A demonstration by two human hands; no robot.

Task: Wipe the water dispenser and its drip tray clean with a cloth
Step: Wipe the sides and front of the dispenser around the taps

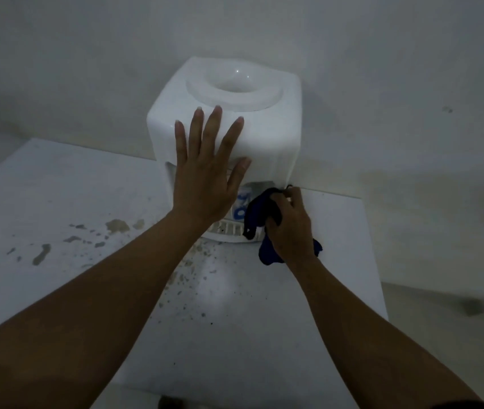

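Much of the drip tray (229, 230) is hidden behind the left hand (205, 184) and the dark blue cloth (260, 219). The left hand is spread flat against the front of the white water dispenser (267, 134) on the stained desk (58, 208). The cloth is gripped in the closed right hand (291, 225) just beside the tray's right end.

Plain room — stained white counter (87, 202), bare wall (382, 84).

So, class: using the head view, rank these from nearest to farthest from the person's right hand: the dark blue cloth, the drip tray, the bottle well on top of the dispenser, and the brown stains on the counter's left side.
1. Dark blue cloth: bunched in the right hand.
2. Drip tray: just left of that hand, at the dispenser's foot.
3. Bottle well: up top, behind.
4. Brown stains: far left on the counter.
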